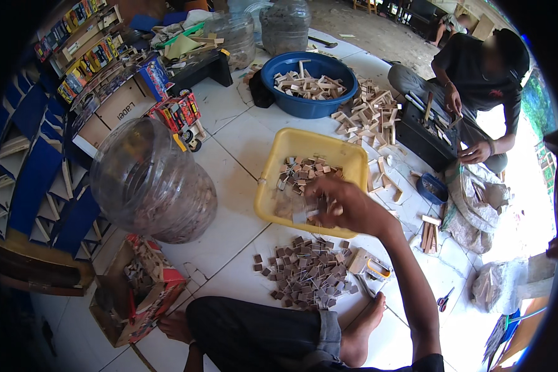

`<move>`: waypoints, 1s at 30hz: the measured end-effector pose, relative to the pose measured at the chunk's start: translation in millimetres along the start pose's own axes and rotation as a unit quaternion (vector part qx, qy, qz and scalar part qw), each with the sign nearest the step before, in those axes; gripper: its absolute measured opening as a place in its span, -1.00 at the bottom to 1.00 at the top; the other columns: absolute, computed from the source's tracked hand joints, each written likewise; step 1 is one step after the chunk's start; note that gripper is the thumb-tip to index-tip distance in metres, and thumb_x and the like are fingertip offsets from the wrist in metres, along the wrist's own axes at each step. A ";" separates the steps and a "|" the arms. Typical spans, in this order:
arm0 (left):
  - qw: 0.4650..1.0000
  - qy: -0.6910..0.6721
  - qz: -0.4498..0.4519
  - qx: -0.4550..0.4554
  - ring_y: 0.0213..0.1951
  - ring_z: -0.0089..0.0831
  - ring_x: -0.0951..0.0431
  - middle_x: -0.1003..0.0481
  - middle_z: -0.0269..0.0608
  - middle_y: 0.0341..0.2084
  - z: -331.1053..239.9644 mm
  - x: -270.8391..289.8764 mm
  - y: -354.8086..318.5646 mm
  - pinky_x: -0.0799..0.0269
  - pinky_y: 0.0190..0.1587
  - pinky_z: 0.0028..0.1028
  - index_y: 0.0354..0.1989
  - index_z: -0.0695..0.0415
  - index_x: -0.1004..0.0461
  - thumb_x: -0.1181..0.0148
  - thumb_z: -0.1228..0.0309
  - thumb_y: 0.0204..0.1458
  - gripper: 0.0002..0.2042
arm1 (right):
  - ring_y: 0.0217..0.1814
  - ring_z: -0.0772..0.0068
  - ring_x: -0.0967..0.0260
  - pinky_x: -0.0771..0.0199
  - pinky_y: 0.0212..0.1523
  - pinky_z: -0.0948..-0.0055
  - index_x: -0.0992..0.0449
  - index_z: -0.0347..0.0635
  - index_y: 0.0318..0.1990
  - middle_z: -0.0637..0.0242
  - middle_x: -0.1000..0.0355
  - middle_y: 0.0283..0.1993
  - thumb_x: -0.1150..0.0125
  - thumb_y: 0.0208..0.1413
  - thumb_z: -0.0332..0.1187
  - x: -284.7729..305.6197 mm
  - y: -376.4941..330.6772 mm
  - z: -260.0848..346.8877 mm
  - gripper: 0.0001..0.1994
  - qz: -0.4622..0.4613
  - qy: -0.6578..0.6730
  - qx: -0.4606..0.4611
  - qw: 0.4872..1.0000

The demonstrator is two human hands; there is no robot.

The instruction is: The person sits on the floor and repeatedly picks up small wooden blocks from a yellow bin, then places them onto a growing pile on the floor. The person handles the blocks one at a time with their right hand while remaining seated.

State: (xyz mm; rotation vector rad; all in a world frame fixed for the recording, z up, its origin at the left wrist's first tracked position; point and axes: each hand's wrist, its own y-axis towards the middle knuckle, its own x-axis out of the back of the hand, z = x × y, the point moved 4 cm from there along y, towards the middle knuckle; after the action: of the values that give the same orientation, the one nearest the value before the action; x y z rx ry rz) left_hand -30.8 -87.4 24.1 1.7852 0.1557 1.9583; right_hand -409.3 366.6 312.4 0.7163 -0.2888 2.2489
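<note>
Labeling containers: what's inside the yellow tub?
Yellow tub: small brown and pale wood squares piled mid-tub, bare floor elsewhere. The right hand reaches in, covering the near corner; its grip is blurred.

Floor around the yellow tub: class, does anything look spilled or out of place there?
Yes. Small brown squares lie scattered on the tiles below the yellow tub instead of inside it, and pale wooden sticks are strewn beside the blue basin. The right hand reaches into the tub.

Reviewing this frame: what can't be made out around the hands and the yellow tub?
- Left hand: not in the head view at all.
- Right hand: motion-blurred, so whether it grips any small piece is unclear.
- Yellow tub: near rim and some pieces hidden by that hand.
- Clear plastic jar: brownish contents too indistinct to identify.
</note>
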 end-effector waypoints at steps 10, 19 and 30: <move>1.000 -0.018 -0.013 -0.011 0.13 -0.15 -0.44 -0.35 -0.13 0.04 -3.4 9.8 -1.9 -0.42 0.01 -0.17 0.20 0.07 -0.28 -0.03 -0.03 0.17 -0.45 | 0.41 0.08 -0.29 -0.31 0.40 0.16 -0.38 -0.06 0.32 0.04 -0.40 0.28 -0.50 0.02 -0.18 23.7 38.7 -73.9 -0.31 -0.059 -0.142 -0.082 0.985; 0.997 -0.073 0.025 -0.001 0.24 -0.07 -0.36 -0.32 -0.06 0.11 7.3 -5.5 2.6 -0.37 0.12 -0.04 0.22 0.07 -0.26 -0.06 -0.04 0.14 -0.43 | 0.46 -0.24 -0.12 -0.28 0.39 -0.09 -0.38 0.15 0.31 0.05 -0.17 0.43 -0.51 -0.15 -0.24 -58.7 75.6 -172.1 -0.25 -0.021 -0.340 -0.153 0.928; 0.999 -0.031 -0.007 -0.005 0.10 -0.16 -0.42 -0.32 -0.15 0.00 -6.2 9.3 -2.2 -0.41 0.00 -0.18 0.15 0.05 -0.28 -0.07 0.00 0.14 -0.49 | 0.15 0.05 -0.51 -0.50 0.22 0.22 -0.62 -0.03 0.01 0.14 -0.57 0.07 -0.43 -0.14 -0.43 -1.0 15.9 -135.2 -0.56 -0.055 -0.174 -0.136 0.974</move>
State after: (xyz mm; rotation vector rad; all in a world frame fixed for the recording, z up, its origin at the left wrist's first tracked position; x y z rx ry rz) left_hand -36.5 -80.2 30.7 1.8326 0.1368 1.8882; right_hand -475.1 409.9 201.4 0.9486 -0.6945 1.9224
